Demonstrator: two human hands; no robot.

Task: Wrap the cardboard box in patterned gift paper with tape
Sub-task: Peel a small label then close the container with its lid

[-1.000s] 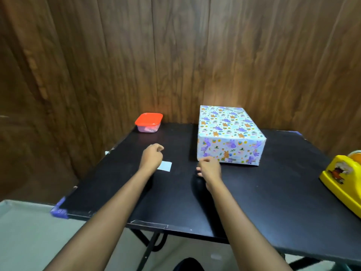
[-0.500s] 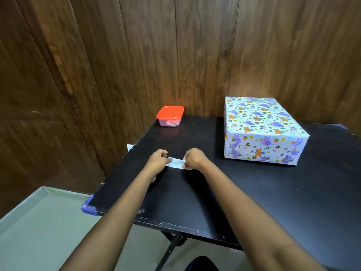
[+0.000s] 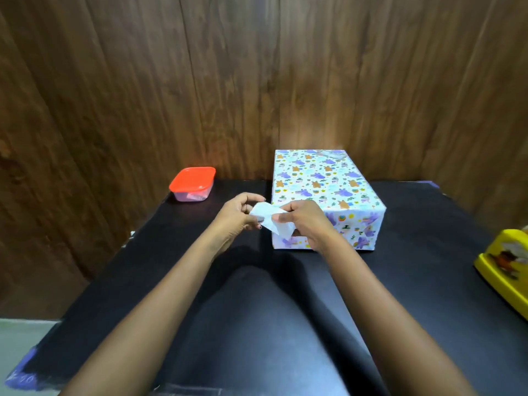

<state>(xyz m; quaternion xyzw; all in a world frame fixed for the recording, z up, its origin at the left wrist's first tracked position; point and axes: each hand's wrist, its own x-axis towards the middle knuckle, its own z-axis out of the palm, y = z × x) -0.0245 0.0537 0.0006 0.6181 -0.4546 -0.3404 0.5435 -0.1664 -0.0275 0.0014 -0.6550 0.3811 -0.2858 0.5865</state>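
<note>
Rectangular box wrapped in white animal-print gift paper (image 3: 328, 190): on black table (image 3: 423, 252), 12 o'clock. Left hand (image 3: 234, 221) and right hand (image 3: 307, 224): both pinching one small white paper slip (image 3: 270, 221) before the box's near-left corner. Red-lidded clear plastic tub (image 3: 193, 184): 11 o'clock. Yellow plastic tape dispenser (image 3: 505, 267): 3 o'clock.

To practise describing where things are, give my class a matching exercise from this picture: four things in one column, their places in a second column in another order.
Things
1. wrapped box
2. red-lidded container
3. yellow tape dispenser
4. white paper slip

Places
A. pinched between the left hand and the right hand
B. far left corner of the table
C. cut off at the right edge of the view
D. middle of the table's far side, near the wooden wall

Pairs: 1-D, 2-B, 3-C, 4-A
</note>
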